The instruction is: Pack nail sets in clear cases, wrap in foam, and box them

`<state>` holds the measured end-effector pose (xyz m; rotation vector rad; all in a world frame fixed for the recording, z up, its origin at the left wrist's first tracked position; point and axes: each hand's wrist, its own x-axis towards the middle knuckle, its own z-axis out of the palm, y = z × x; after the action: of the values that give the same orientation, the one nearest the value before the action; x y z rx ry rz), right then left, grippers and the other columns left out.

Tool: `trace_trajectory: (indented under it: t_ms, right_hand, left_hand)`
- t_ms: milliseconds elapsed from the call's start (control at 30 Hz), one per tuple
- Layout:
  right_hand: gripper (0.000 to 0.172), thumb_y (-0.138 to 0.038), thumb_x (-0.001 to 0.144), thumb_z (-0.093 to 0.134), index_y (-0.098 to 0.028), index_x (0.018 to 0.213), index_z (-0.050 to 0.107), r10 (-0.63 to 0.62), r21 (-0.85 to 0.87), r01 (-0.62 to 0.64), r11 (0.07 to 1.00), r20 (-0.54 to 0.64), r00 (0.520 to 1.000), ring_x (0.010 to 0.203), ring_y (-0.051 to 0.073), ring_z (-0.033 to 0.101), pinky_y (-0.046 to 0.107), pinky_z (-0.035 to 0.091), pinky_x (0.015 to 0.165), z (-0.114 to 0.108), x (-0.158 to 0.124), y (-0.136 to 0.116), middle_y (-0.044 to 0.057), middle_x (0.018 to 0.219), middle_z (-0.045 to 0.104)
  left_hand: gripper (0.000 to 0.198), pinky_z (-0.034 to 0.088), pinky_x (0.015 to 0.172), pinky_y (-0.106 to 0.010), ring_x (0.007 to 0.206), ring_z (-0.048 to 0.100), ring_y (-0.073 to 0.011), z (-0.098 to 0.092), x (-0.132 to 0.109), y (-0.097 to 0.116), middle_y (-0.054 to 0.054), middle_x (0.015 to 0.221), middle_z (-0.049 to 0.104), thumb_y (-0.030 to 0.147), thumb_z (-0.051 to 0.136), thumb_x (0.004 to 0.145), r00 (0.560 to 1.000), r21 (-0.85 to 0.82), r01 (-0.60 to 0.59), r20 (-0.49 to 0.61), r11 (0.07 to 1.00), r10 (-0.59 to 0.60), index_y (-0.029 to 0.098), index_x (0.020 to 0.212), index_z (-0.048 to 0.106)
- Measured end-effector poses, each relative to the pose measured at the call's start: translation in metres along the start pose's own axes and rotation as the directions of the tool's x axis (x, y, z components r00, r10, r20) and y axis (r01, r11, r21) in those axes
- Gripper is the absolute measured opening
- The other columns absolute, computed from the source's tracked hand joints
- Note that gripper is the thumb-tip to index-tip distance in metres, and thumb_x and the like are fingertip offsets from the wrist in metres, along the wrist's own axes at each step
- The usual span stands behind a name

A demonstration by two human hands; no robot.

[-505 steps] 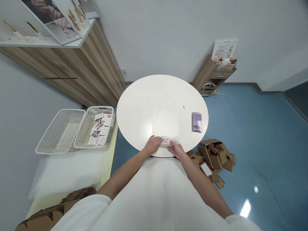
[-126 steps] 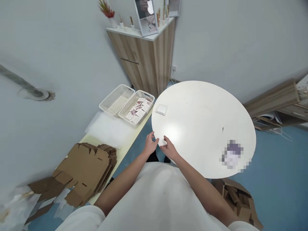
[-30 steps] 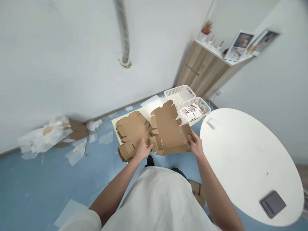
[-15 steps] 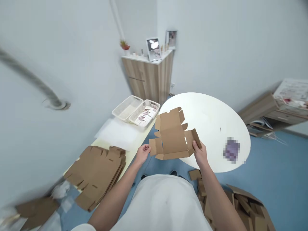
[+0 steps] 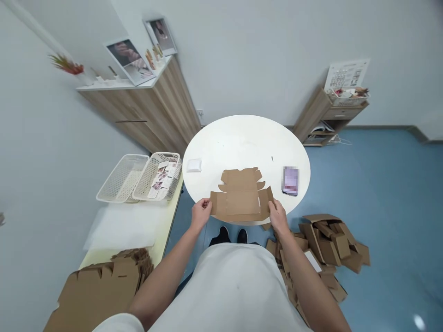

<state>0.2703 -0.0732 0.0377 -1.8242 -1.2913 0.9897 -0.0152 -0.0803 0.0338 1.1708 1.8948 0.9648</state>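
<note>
Pinching an unfolded carton [image 5: 242, 198] by opposite ends, the left hand [image 5: 201, 213] and right hand [image 5: 278, 216] hold it over the near edge of the table [image 5: 242, 143]; whether it touches cannot be told. On the table's right lies a blurred purple item [image 5: 290, 180], on its left a white packet [image 5: 194, 165]; farther back stands a cabinet [image 5: 166, 103].

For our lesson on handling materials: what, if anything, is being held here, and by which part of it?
An unfolded cardboard box, held by opposite sides: left grip on the left flap, right grip on the right flap.
</note>
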Motion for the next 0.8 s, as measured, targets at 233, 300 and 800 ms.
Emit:
trace_trajectory:
  t_ms: [233, 300, 800]
  right_hand:
    - [0.04, -0.034, 0.076, 0.037, -0.019, 0.105, 0.059, 0.025, -0.158, -0.02, 0.987, 0.025, 0.999, 0.069, 0.016, 0.052, 0.031, 0.041, 0.069, -0.001, 0.0, 0.005, 0.006, 0.091, 0.06]
    - [0.04, -0.033, 0.076, 0.036, -0.019, 0.107, 0.058, 0.03, -0.157, -0.026, 0.987, 0.02, 0.999, 0.064, 0.015, 0.052, 0.031, 0.042, 0.067, -0.005, 0.002, 0.002, 0.005, 0.091, 0.061]
    - [0.044, -0.03, 0.073, 0.043, -0.018, 0.114, 0.053, 0.16, -0.101, -0.165, 0.981, -0.06, 0.985, 0.064, 0.013, 0.055, 0.031, 0.045, 0.066, 0.021, 0.028, 0.002, 0.006, 0.095, 0.061]
  left_hand:
    - [0.023, 0.044, 0.062, -0.025, 0.065, 0.058, -0.0148, 0.006, 0.022, 0.004, -0.003, 0.071, 0.065, 0.031, 0.05, 0.068, 0.996, 0.061, -0.041, 0.085, 0.997, 0.035, 0.015, 0.078, 0.064]
    - [0.023, 0.044, 0.062, -0.026, 0.064, 0.057, -0.015, 0.007, 0.033, 0.004, -0.003, 0.07, 0.065, 0.031, 0.05, 0.068, 0.995, 0.063, -0.05, 0.093, 0.997, 0.044, 0.016, 0.079, 0.063]
    - [0.034, 0.046, 0.07, -0.03, 0.07, 0.058, -0.0166, 0.024, 0.083, -0.013, -0.004, 0.075, 0.062, 0.035, 0.05, 0.073, 0.983, 0.065, -0.025, 0.184, 0.998, 0.013, 0.016, 0.1, 0.057]
